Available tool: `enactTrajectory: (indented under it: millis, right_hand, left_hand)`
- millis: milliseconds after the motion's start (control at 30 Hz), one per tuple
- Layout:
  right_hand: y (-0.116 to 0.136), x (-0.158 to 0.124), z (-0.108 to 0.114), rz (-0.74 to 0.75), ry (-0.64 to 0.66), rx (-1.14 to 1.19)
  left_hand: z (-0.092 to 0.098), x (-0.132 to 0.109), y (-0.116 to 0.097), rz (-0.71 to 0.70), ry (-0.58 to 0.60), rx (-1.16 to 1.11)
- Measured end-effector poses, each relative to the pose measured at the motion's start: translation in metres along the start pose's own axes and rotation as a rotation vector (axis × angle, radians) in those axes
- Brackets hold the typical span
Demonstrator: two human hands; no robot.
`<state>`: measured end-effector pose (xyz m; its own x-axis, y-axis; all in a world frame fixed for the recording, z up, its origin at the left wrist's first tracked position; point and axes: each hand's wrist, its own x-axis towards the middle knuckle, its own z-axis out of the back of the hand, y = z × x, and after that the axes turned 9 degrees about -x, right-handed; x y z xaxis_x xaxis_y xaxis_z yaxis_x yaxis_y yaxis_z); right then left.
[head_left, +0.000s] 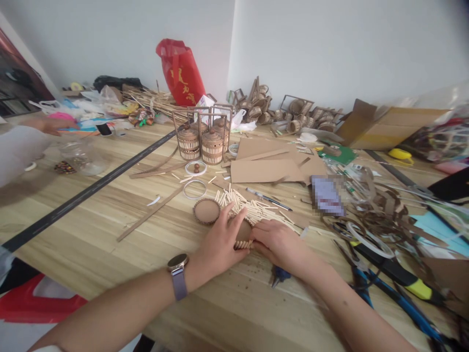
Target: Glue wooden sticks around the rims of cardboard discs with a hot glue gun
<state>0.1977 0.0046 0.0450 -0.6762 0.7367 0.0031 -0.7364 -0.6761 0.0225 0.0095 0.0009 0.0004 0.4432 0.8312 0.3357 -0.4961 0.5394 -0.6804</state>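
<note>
A small round cardboard tray (245, 233) with short wooden sticks along its near rim lies between my hands. My left hand (219, 237) wraps around its left side, thumb at the front and fingers over the far edge. Pressed against the right rim are the bent fingers of my right hand (280, 242). A second round cardboard piece (207, 211) with a dark edge sits just beyond my left hand. Loose short sticks (256, 208) are heaped behind the tray. Under my right wrist shows a dark blue tool (280, 275) with a metal tip, mostly hidden.
Finished lidded stick baskets (212, 146) in frames stand behind, near cardboard sheets (260, 170), tape rings (195, 189) and a pen (269, 199). Pliers (361, 274) and brown strips (388, 215) crowd the right. Across the left lies a long black bar (91, 188); another person's hand (47, 124) reaches in there.
</note>
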Motion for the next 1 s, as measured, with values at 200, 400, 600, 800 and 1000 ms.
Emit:
enactTrajectory:
  millis: [200, 400, 600, 800, 1000]
  right_hand:
    - [-0.001, -0.001, 0.001, 0.005, -0.003, 0.002]
    - [0.0, -0.001, -0.001, 0.0, -0.006, -0.002]
    - [0.0, -0.001, 0.001, -0.004, 0.003, -0.009]
    - [0.0, 0.0, 0.003, 0.007, 0.015, 0.008]
    - [-0.008, -0.015, 0.02, -0.049, -0.087, 0.116]
  left_hand:
    - [0.001, -0.001, 0.001, -0.029, 0.003, -0.009]
    - [-0.002, -0.002, 0.004, -0.049, 0.005, -0.015]
    - [-0.002, -0.002, 0.004, -0.042, 0.012, 0.002]
    - [0.001, 0.0, 0.002, -0.024, 0.013, -0.008]
    - [0.004, 0.001, 0.003, 0.009, 0.027, -0.026]
